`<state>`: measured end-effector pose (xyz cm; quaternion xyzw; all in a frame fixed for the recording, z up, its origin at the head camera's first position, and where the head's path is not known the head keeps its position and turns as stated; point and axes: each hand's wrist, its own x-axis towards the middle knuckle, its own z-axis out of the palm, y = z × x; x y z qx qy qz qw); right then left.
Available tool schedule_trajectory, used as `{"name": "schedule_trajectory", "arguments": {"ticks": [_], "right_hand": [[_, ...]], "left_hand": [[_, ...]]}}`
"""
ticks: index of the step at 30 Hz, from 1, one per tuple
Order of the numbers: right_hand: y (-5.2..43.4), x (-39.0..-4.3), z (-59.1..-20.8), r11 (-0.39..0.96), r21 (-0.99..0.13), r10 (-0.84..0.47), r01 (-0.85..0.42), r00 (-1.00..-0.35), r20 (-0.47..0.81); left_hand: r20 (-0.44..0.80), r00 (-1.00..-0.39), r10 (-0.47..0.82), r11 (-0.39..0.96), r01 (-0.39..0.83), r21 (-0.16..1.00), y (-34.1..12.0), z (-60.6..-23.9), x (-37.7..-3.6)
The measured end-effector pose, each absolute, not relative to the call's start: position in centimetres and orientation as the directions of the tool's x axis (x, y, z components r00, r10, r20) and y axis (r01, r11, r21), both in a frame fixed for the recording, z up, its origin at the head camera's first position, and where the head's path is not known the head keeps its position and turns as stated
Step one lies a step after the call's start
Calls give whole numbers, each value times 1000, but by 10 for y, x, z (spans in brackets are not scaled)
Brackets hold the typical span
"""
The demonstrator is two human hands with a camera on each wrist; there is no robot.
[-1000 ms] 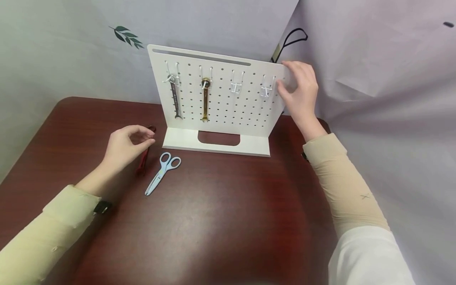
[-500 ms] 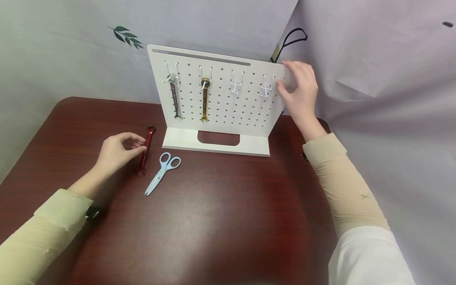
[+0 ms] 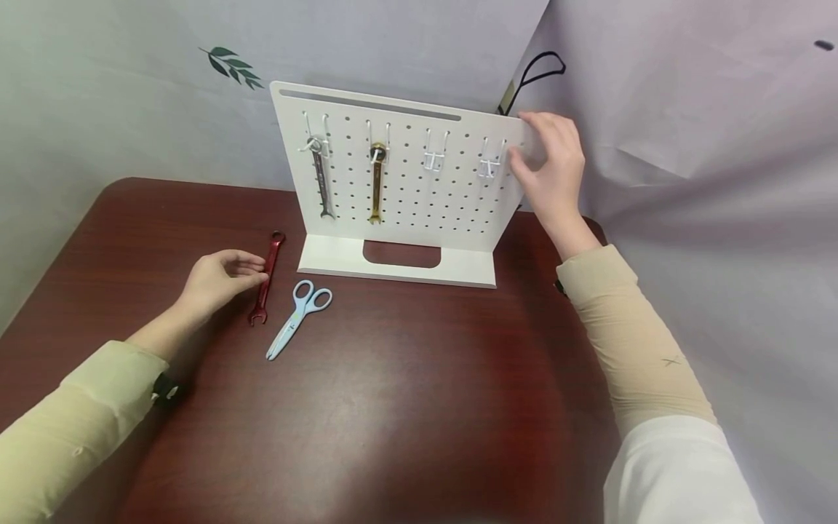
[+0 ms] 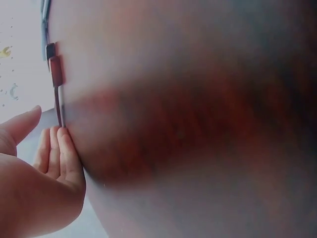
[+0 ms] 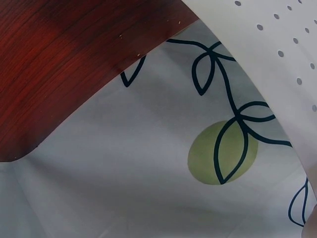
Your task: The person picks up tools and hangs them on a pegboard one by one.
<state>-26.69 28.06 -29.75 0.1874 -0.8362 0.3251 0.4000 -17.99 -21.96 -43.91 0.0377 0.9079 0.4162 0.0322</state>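
On the dark red table lies a red combination wrench (image 3: 267, 282). My left hand (image 3: 219, 280) is beside it, fingertips touching its shaft; in the left wrist view the thumb stands apart from the straight fingers. Light blue scissors (image 3: 297, 318) lie just right of the wrench. My right hand (image 3: 555, 164) grips the upper right edge of a white pegboard (image 3: 399, 200), thumb toward the front. The board stands upright on its base. A silver wrench (image 3: 321, 178) and a gold wrench (image 3: 377, 185) hang from its two left hooks.
Two white hooks, a middle one (image 3: 433, 156) and a right one (image 3: 489, 164), hold nothing. The table (image 3: 393, 407) runs up to a pale cloth backdrop (image 3: 164, 109) behind and at the right. A black loop (image 3: 543, 65) shows behind the board.
My left hand has moved back and left from over the red wrench to its side, uncovering it. The wrench has shifted very slightly. The right hand and the pegboard have stayed put.
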Motion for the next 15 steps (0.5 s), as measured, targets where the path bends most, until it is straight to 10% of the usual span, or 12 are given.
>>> {"name": "schedule_trajectory", "arguments": {"ticks": [15], "right_hand": [[280, -267, -298, 713, -406, -46, -573, -615, 787]], "left_hand": [[39, -996, 83, 717, 87, 692, -211, -444, -180]]}}
